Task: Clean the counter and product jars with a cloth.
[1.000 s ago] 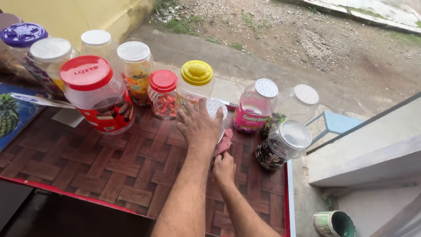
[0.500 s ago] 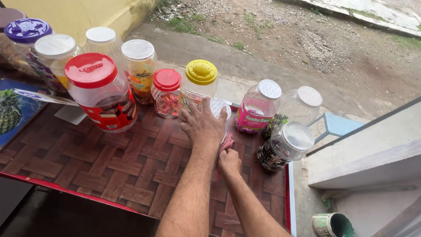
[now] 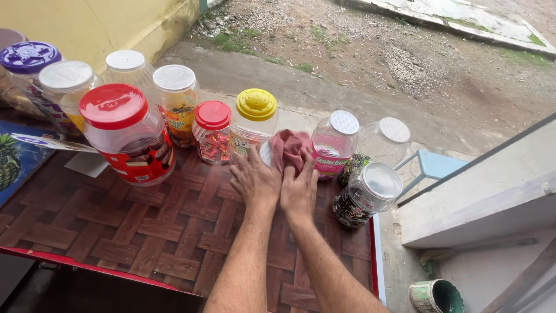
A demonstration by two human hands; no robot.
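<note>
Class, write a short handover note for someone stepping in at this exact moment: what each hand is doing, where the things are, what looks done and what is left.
Left hand: steadies a small jar hidden under the hands; only its white lid shows.
Right hand: presses a pink cloth on that jar.
Jar sits on the woven-pattern table, between the yellow-lidded jar and the pink-labelled jar.
Done: cloth on jar.
Left: cannot tell how much wiping remains.

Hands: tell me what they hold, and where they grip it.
Both hold a pink cloth over a mostly hidden jar. Right hand grips its lower edge; left hand presses its left side.
</note>
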